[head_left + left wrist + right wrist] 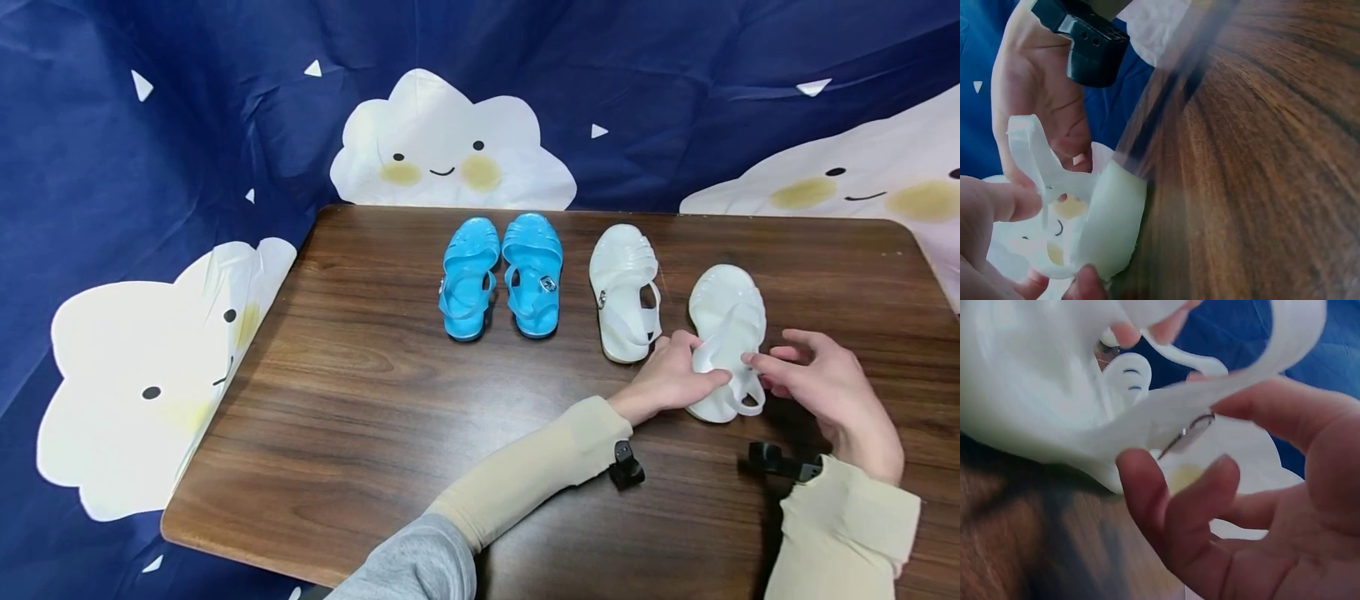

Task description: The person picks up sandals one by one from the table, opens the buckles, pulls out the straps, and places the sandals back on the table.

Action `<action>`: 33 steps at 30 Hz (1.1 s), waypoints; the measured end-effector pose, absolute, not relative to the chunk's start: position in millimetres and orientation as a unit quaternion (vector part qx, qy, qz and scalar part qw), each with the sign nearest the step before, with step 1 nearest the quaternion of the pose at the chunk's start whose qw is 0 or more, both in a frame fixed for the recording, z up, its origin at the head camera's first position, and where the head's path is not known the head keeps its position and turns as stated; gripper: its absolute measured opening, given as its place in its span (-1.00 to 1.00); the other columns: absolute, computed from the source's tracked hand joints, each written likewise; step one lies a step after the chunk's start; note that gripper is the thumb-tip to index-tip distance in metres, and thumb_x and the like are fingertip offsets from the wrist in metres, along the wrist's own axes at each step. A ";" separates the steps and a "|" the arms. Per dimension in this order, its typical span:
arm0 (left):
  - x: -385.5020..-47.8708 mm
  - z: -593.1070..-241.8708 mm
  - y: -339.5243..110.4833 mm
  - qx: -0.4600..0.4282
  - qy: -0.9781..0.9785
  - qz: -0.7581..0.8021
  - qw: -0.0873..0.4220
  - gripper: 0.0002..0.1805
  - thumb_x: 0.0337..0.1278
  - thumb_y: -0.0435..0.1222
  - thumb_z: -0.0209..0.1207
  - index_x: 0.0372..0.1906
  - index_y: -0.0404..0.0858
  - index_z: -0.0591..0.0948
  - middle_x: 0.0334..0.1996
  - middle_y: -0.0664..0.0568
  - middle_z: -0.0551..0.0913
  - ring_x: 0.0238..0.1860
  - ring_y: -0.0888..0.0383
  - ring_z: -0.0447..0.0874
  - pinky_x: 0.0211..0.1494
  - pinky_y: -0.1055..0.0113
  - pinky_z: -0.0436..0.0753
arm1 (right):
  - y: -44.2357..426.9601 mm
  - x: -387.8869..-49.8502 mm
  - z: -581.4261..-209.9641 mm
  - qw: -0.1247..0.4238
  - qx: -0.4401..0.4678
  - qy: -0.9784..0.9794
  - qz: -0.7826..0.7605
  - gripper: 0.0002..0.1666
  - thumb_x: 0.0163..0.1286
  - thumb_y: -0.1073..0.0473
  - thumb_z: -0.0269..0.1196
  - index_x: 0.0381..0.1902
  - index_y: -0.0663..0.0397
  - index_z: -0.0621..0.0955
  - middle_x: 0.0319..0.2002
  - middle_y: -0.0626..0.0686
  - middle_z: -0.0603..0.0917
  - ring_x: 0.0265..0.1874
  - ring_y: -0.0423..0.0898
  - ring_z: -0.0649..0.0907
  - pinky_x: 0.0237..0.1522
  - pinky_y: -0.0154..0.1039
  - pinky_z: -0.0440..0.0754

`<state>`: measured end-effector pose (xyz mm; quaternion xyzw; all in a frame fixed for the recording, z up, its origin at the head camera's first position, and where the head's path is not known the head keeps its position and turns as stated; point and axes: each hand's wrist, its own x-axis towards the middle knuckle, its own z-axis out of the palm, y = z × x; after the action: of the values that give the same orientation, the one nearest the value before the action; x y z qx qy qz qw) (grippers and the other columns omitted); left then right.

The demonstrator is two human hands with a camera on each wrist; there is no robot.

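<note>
A white jelly sandal stands toe away from me on the right part of the table. My left hand grips its left side, thumb over the edge; in the left wrist view its fingertips curl against the sole. At the right side my right hand pinches the ankle strap near a metal buckle, its fingers bent. The strap's loop stands up over the heel. Just left of this sandal is the other white sandal, with its buckle on the left.
Two blue jelly sandals stand side by side at the table's back middle, toes away from me. The wooden table meets a dark blue curtain printed with smiling clouds. Black mounts sit at both wrists.
</note>
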<state>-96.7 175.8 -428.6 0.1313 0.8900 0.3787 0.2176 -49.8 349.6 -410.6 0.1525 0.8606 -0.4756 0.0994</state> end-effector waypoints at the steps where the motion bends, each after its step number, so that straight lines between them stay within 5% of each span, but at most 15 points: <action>1: -96.6 -429.0 175.7 0.133 0.893 0.376 0.210 -0.56 0.01 0.04 0.30 -0.04 0.00 0.47 -0.23 0.22 0.46 -0.26 0.38 0.41 -0.27 0.60 0.37 | 348.9 -49.9 -411.2 0.107 0.148 0.859 -0.477 0.04 0.39 -0.03 0.21 0.41 0.58 -0.05 0.01 0.23 0.51 -0.47 -0.42 0.61 -0.41 -0.45 0.63; 3: -96.3 -429.8 175.6 0.134 0.897 0.372 0.196 -0.58 -0.04 0.03 0.33 -0.10 -0.01 0.49 -0.26 0.23 0.48 -0.29 0.39 0.41 -0.29 0.62 0.36 | 348.2 -50.1 -412.3 0.123 0.137 0.860 -0.475 0.01 0.41 -0.05 0.17 0.39 0.61 -0.03 0.17 0.47 0.35 -0.46 -0.43 0.61 -0.40 -0.44 0.63; 4: -96.1 -430.0 175.5 0.135 0.899 0.371 0.189 -0.59 -0.07 0.03 0.35 -0.13 -0.01 0.51 -0.29 0.24 0.49 -0.31 0.40 0.42 -0.32 0.63 0.35 | 348.0 -50.6 -412.5 0.133 0.133 0.860 -0.474 0.00 0.41 -0.06 0.17 0.38 0.61 0.00 0.15 0.43 0.40 -0.44 -0.43 0.61 -0.39 -0.44 0.62; 7: -95.3 -430.9 175.6 0.132 0.903 0.369 0.177 -0.59 -0.13 0.03 0.38 -0.18 -0.02 0.52 -0.32 0.26 0.51 -0.34 0.41 0.43 -0.34 0.64 0.34 | 347.3 -52.8 -412.7 0.152 0.128 0.862 -0.466 -0.02 0.40 -0.10 0.17 0.35 0.60 0.06 -0.10 0.11 0.60 -0.43 -0.40 0.62 -0.37 -0.42 0.62; 10: -94.9 -430.7 175.4 0.131 0.908 0.358 0.173 -0.56 -0.15 0.02 0.40 -0.16 -0.02 0.52 -0.31 0.27 0.54 -0.33 0.41 0.45 -0.33 0.65 0.34 | 346.2 -54.1 -412.9 0.167 0.127 0.859 -0.467 -0.03 0.40 -0.11 0.17 0.34 0.59 0.08 -0.25 -0.27 0.54 -0.41 -0.38 0.64 -0.35 -0.40 0.63; 13: -95.0 -429.5 175.1 0.137 0.913 0.342 0.177 -0.55 -0.14 0.01 0.40 -0.13 -0.01 0.52 -0.28 0.27 0.57 -0.30 0.42 0.46 -0.29 0.64 0.36 | 345.1 -53.5 -414.0 0.167 0.124 0.853 -0.478 -0.07 0.42 -0.07 0.16 0.32 0.61 0.08 -0.32 -0.33 0.54 -0.42 -0.37 0.65 -0.35 -0.39 0.64; 21: -94.2 -425.1 170.0 0.160 0.914 0.331 0.172 -0.70 0.02 -0.04 0.26 -0.10 0.06 0.55 -0.25 0.34 0.63 -0.26 0.42 0.53 -0.25 0.61 0.38 | 343.3 -52.7 -414.8 0.147 0.121 0.851 -0.490 -0.54 0.50 0.09 -0.04 0.02 0.48 0.30 -0.36 -0.11 0.52 -0.48 -0.30 0.63 -0.37 -0.34 0.69; 33: -92.6 -420.3 165.3 0.171 0.899 0.359 0.184 -0.85 0.09 -0.12 0.16 -0.21 0.04 0.57 -0.31 0.31 0.62 -0.33 0.38 0.51 -0.32 0.59 0.36 | 344.2 -52.4 -413.6 0.174 0.134 0.852 -0.475 -0.55 0.51 0.11 -0.18 0.01 0.50 0.29 -0.31 0.07 0.49 -0.47 -0.25 0.60 -0.38 -0.29 0.69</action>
<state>-92.6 165.3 -420.3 0.1709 0.8988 0.3591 0.1845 -52.4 344.2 -413.6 0.1337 0.8520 -0.4754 0.1735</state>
